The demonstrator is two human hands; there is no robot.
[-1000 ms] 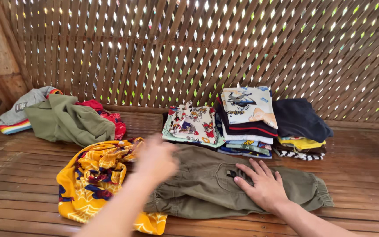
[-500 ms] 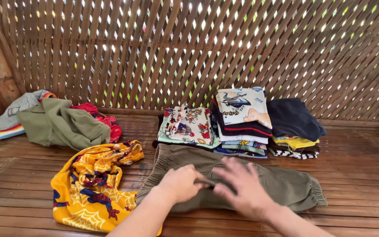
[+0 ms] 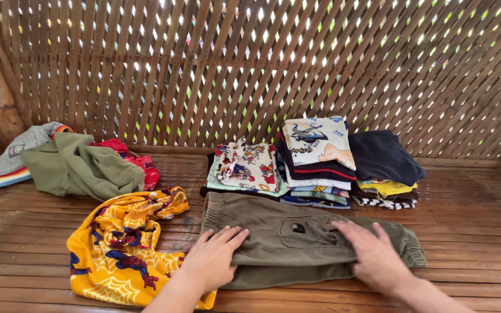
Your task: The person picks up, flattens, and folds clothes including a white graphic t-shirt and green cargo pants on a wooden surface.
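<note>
Lattice wall of crossed wooden slats closes off the back, daylight showing through the gaps. Slatted wooden floor carries everything.

Olive trousers lie folded along the floor at centre front, elastic waistband to the left, cuff to the right, pocket facing up.

Yellow cloth with a web print lies crumpled just left of the trousers.

Loose heap at far left: olive, grey and red garments.

Three folded stacks sit behind the trousers, near the wall; the middle one stands tallest.

Left hand: flat, fingers spread, palm pressing the trousers' left part near the waistband. Right hand: flat, fingers spread, pressing the right part beside the pocket. Neither grips anything.
</note>
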